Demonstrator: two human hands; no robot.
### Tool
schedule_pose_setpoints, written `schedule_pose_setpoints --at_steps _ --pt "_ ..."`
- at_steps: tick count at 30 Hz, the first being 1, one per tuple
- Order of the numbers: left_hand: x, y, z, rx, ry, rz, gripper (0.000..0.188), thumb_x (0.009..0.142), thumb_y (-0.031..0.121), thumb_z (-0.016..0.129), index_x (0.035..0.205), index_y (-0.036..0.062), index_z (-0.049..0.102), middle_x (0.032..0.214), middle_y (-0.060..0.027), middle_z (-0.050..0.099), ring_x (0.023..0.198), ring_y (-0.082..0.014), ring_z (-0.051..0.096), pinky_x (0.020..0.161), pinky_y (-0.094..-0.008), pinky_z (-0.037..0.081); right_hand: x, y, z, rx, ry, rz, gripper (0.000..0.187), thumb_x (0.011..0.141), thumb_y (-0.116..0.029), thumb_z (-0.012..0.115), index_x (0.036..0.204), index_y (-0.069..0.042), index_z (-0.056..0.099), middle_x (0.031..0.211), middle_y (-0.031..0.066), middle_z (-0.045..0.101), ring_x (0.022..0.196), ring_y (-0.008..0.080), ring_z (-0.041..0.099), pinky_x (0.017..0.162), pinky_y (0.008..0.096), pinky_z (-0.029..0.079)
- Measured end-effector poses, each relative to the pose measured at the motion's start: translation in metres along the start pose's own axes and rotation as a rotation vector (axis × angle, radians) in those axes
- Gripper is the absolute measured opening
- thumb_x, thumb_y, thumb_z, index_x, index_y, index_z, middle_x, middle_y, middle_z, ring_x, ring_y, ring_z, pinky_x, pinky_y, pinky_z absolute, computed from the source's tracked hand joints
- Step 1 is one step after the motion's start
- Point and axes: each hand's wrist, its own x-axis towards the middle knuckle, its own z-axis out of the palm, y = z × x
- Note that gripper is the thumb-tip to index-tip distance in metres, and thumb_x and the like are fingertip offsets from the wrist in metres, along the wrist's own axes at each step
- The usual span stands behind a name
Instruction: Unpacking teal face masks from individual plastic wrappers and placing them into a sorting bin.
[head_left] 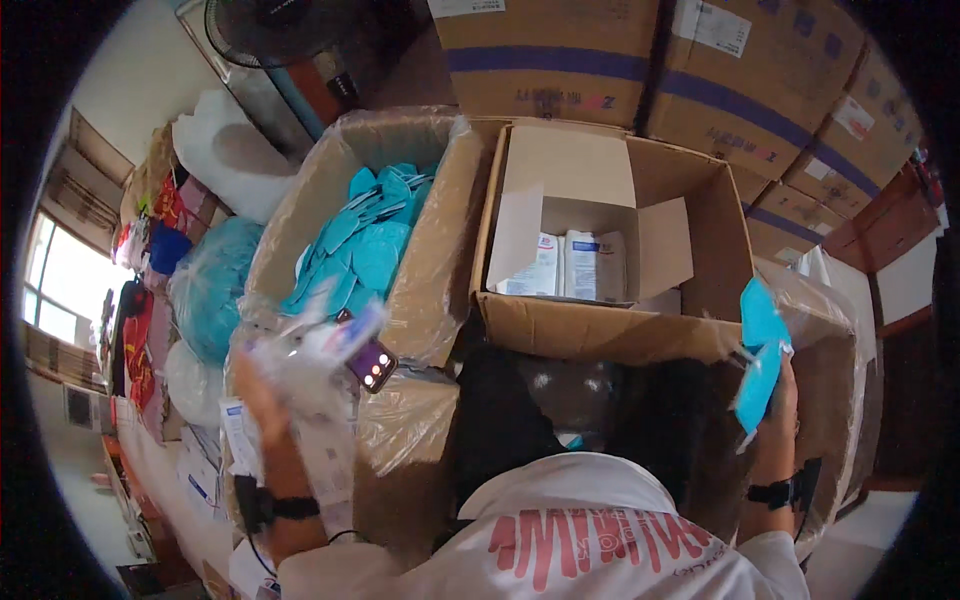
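Observation:
My left hand [262, 400] is raised at the left, smeared by motion, gripping a white and clear printed plastic bag [325, 345]. A phone [373, 366] lies just beside that bag. On the right, my right hand [785, 402] has its fingers closed on blue face masks [762, 355], their ear loops hanging at the edge. How many masks it holds is hard to make out. A plastic-lined carton [425, 290] beyond my left hand holds a heap of loose blue masks [365, 245].
In front of me a large brown carton [600, 335] contains an open white box [575, 165] with printed white packs [595, 265] inside. Taped cartons [550, 65] are stacked behind. A bulging bag of blue items [215, 290] and a black fan [265, 30] stand at the left.

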Motion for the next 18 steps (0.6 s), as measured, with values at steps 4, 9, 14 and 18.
schedule_pose_setpoints --at_steps 4,9,14,18 --pt "0.002 -0.025 -0.128 0.807 0.179 0.018 0.037 0.090 0.025 0.041 0.109 -0.0055 0.050 0.101 -0.0237 0.055 0.094 -0.0346 0.052 0.083 -0.0350 0.040 -0.004 0.009 0.007 -0.065 -0.032 -0.014 0.039 0.086 -0.035 0.047 0.108 -0.003 0.048 0.090 0.0083 0.057 0.073 0.0178 0.057 0.062 0.0303 0.049" --pt "-0.023 -0.112 -0.214 1.514 0.182 -0.072 0.041 0.084 0.024 0.049 0.115 -0.0025 0.047 0.114 -0.0215 0.048 0.109 -0.0349 0.043 0.092 -0.0432 0.033 0.022 0.025 0.018 -0.266 -0.146 -0.044 0.022 0.089 -0.021 0.047 0.098 -0.003 0.056 0.084 0.0010 0.058 0.071 0.0079 0.054 0.064 0.0226 0.045" --pt "-0.049 0.003 0.019 0.420 -0.320 0.418 0.039 0.088 0.027 0.037 0.110 -0.0016 0.050 0.112 -0.0161 0.051 0.106 -0.0267 0.047 0.092 -0.0368 0.034 0.006 0.017 0.065 -0.486 -0.265 -0.210 0.017 0.087 -0.018 0.052 0.080 -0.005 0.059 0.068 -0.0076 0.047 0.061 0.0017 0.040 0.053 0.0184 0.033" --pt "-0.148 0.153 0.160 -0.400 -1.488 -0.355 0.033 0.090 0.024 0.041 0.108 -0.0011 0.052 0.113 -0.0119 0.053 0.101 -0.0199 0.052 0.086 -0.0302 0.040 -0.017 0.020 0.106 -0.394 -0.482 -0.199 0.021 0.086 -0.020 0.055 0.073 -0.003 0.058 0.065 -0.0084 0.047 0.059 0.0006 0.040 0.049 0.0184 0.033"
